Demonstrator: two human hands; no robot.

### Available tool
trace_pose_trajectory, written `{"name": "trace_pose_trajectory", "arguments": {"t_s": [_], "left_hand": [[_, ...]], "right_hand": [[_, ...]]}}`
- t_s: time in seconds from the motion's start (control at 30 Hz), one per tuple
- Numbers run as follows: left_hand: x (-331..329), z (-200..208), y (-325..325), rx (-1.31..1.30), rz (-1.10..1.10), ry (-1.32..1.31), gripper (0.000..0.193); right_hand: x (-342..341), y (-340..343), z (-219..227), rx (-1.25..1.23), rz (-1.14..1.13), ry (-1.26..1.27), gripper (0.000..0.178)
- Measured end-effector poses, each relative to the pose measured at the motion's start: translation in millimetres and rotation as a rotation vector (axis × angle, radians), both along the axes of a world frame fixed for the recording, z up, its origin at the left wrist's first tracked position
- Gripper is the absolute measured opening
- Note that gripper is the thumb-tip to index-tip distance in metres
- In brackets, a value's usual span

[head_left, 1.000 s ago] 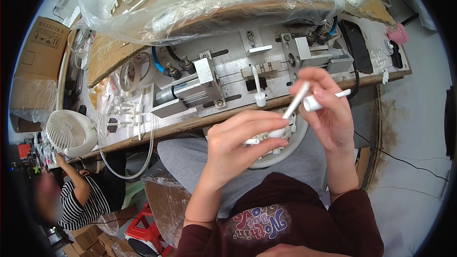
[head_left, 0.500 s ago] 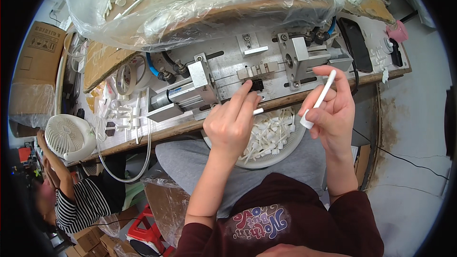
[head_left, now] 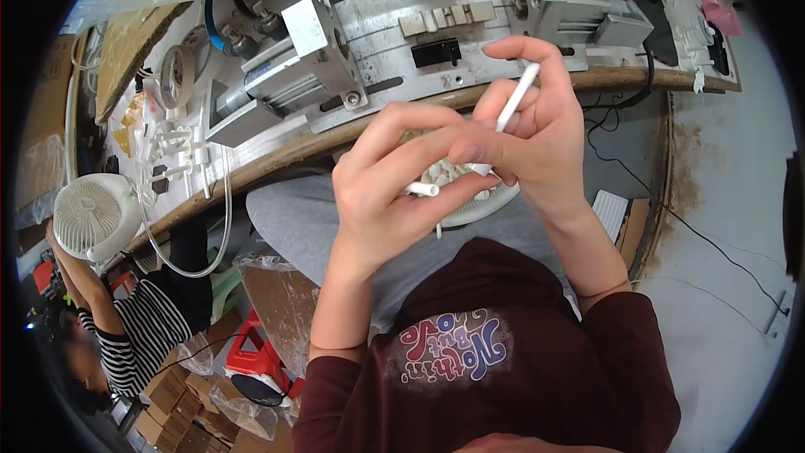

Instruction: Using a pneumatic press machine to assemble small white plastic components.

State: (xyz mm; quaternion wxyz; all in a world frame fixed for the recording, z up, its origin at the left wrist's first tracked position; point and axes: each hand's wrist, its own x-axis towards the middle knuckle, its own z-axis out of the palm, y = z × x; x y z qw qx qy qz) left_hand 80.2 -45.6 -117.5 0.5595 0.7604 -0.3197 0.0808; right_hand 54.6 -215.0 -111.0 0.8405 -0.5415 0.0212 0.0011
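Note:
My left hand [head_left: 381, 180] and my right hand [head_left: 545, 134] meet above the lap, just in front of the bench edge. A white plastic stick [head_left: 517, 96] with a wider lower end slants up from my right hand, pinched near its base. Fingertips of my left hand reach to that lower end. A short white tube [head_left: 422, 190] pokes out from the closed fingers of my left hand, its hollow end showing. Below both hands, partly covered by them, is a pale round basin [head_left: 490, 205] of small white plastic parts.
On the bench, a slotted metal block [head_left: 447, 18] and a black block [head_left: 436, 52] sit between a left air cylinder [head_left: 268, 75] and a right one [head_left: 587, 13]. A white fan [head_left: 99, 216] stands at left. Another person [head_left: 142, 319] is at far left.
My left hand has left the black block and come back toward me, meeting my right hand. My right hand has moved left with the white stick. The view has shifted, so the bench appears higher.

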Motion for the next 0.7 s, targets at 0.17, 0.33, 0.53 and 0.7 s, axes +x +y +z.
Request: {"name": "trace_pose_trajectory", "arguments": {"t_s": [0.17,0.33,0.53,0.7], "left_hand": [[-3,4,7,0.028,0.135,0.000,0.039],[7,-2,9,0.117,0.178,-0.169,0.039],[7,-9,-12,0.303,0.317,-0.241,0.035],[16,-9,-19,0.494,0.386,-0.420,0.030]], "right_hand": [[-14,6,-25,0.197,-0.014,0.126,0.065],[-60,5,-120,-1.137,0.273,-0.299,0.021],[-85,16,-170,-1.377,0.513,-0.596,0.016],[-81,10,-163,-1.282,0.435,-0.637,0.016]]}}
